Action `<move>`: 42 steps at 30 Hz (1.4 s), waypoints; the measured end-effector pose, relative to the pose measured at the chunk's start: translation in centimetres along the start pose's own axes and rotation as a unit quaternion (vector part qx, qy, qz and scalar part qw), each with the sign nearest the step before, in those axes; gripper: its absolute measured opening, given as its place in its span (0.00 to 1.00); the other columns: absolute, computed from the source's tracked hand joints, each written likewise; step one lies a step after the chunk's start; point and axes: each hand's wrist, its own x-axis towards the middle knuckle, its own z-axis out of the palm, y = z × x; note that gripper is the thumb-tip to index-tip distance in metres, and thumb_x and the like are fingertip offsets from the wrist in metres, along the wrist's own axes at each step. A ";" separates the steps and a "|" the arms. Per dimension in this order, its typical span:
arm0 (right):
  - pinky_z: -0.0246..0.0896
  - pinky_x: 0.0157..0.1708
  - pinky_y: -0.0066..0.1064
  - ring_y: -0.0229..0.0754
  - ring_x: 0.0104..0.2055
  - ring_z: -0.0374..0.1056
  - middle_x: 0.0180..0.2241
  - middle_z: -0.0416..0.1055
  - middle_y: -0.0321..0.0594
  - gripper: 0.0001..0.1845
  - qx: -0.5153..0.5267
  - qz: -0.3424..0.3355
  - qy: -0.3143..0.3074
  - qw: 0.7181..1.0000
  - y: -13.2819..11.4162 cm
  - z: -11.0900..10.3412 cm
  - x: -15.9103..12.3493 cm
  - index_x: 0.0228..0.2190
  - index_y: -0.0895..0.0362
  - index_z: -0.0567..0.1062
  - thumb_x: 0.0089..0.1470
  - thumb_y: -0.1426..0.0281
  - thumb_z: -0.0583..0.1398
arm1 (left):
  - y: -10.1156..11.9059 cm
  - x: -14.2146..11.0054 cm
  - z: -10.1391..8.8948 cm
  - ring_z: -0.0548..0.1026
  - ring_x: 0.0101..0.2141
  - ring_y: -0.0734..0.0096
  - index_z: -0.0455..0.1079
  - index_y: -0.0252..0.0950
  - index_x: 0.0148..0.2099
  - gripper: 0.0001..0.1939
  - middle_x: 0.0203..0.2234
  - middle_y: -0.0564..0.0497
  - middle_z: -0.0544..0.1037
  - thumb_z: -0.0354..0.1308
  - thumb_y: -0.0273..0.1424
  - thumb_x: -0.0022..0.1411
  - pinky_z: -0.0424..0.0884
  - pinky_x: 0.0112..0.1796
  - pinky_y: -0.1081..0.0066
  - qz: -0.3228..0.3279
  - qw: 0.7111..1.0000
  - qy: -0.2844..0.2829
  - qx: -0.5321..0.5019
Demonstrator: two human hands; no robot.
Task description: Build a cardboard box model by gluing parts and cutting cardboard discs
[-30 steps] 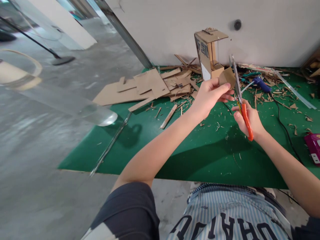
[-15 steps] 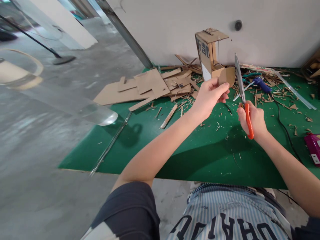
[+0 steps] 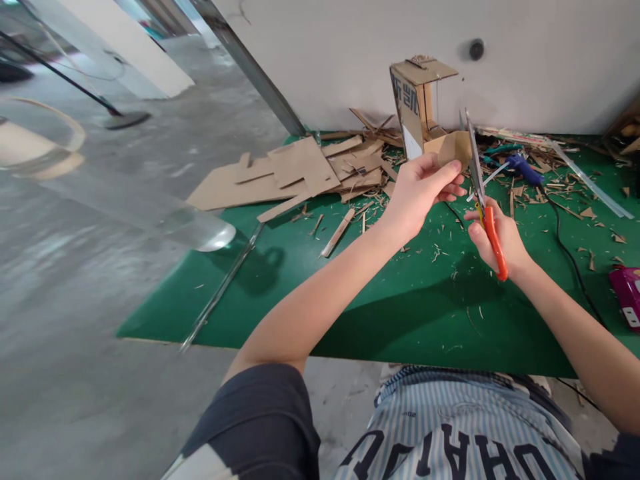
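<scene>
Between thumb and fingers, my left hand (image 3: 425, 183) pinches a small brown cardboard piece (image 3: 456, 151) with a rounded edge. My right hand (image 3: 501, 237) grips a pair of scissors (image 3: 493, 237) with orange handles, its thumb and fingers at the loops. The blades point upward, slightly parted, against the right edge of the cardboard piece. Just behind my left hand stands an upright cardboard structure (image 3: 407, 100) with printed dark characters and a flat top.
Flat cardboard sheets (image 3: 300, 167) are piled at the left back of the green table (image 3: 300, 287). A blue glue gun (image 3: 523, 168) lies to the right among scraps, with its black cord (image 3: 565, 247) running forward. A magenta box (image 3: 625, 293) sits at the right edge.
The scissors have shifted slightly left, up to the cardboard piece, and their blades have parted. My right fingers have loosened around the handles. My left hand has barely moved.
</scene>
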 end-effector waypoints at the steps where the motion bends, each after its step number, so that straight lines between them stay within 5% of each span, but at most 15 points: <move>1: 0.72 0.45 0.48 0.54 0.41 0.78 0.45 0.80 0.53 0.41 -0.001 0.000 0.000 1.000 0.0 0.0 0.0 0.56 0.59 0.71 0.55 0.41 0.53 | 0.0 -0.1 0.0 0.80 0.30 0.75 0.69 0.37 0.34 0.11 0.30 0.52 0.79 0.64 0.35 0.65 0.75 0.33 0.73 -0.001 1.000 -0.002 0.003; 21: 0.72 0.43 0.46 0.52 0.39 0.78 0.42 0.81 0.52 0.43 -0.003 0.006 0.016 1.000 -0.1 0.1 -0.1 0.57 0.62 0.69 0.57 0.41 0.52 | 0.2 -0.1 0.1 0.77 0.26 0.80 0.65 0.36 0.30 0.14 0.26 0.54 0.78 0.65 0.33 0.65 0.75 0.32 0.76 -0.005 1.000 -0.024 -0.018; 29: 0.66 0.29 0.45 0.51 0.25 0.72 0.25 0.76 0.47 0.43 -0.124 0.014 0.039 0.991 0.1 0.0 -0.1 0.51 0.62 0.74 0.63 0.40 0.41 | 0.1 -0.5 0.3 0.79 0.30 0.76 0.69 0.36 0.32 0.15 0.29 0.51 0.79 0.66 0.40 0.64 0.77 0.35 0.73 0.010 0.999 -0.029 0.013; 36: 0.63 0.26 0.42 0.47 0.21 0.69 0.20 0.71 0.43 0.40 -0.120 0.021 0.088 0.989 -0.3 -0.1 -0.3 0.37 0.55 0.76 0.62 0.38 0.40 | -0.1 -0.2 0.2 0.75 0.28 0.80 0.69 0.36 0.33 0.11 0.28 0.53 0.77 0.62 0.35 0.67 0.75 0.34 0.75 -0.001 0.999 -0.031 -0.018; 42: 0.70 0.36 0.45 0.51 0.30 0.77 0.26 0.76 0.45 0.41 -0.032 0.045 0.061 0.997 0.7 -0.2 -0.2 0.48 0.58 0.75 0.60 0.37 0.46 | -0.5 0.2 -0.1 0.72 0.26 0.81 0.67 0.38 0.30 0.12 0.25 0.56 0.72 0.62 0.34 0.66 0.72 0.30 0.77 0.022 1.000 -0.005 -0.019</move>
